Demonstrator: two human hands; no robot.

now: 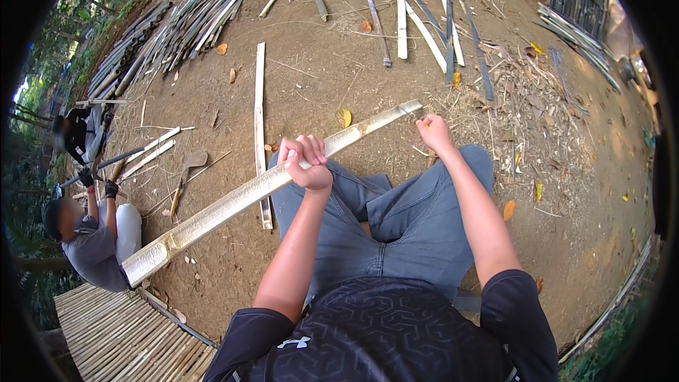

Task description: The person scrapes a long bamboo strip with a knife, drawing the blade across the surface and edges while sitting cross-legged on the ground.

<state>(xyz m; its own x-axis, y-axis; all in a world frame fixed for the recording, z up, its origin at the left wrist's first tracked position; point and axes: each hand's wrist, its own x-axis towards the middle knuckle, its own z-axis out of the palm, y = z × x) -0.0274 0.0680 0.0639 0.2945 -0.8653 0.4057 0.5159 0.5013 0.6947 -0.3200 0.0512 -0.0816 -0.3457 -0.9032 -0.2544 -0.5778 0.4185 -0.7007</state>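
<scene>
A long split bamboo strip (244,197), its pale inner side up, slants across my lap from lower left to upper right. My left hand (305,161) is closed around it near the middle, fingers wrapped over the far edge. Just beyond the strip's upper right end, my right hand (434,133) is curled into a fist above my right knee, apart from the strip. Whatever it may grip is hidden. Beneath the held strip, another pale strip (259,102) lies on the ground by my left knee.
At left a person (90,240) in dark gloves handles a dark pole (120,158); someone else (78,131) sits beyond. A hatchet-like tool (187,170) lies nearby. Piled bamboo (201,14) and scattered strips (402,18) cover the far ground. A slatted bamboo platform (131,332) stands lower left.
</scene>
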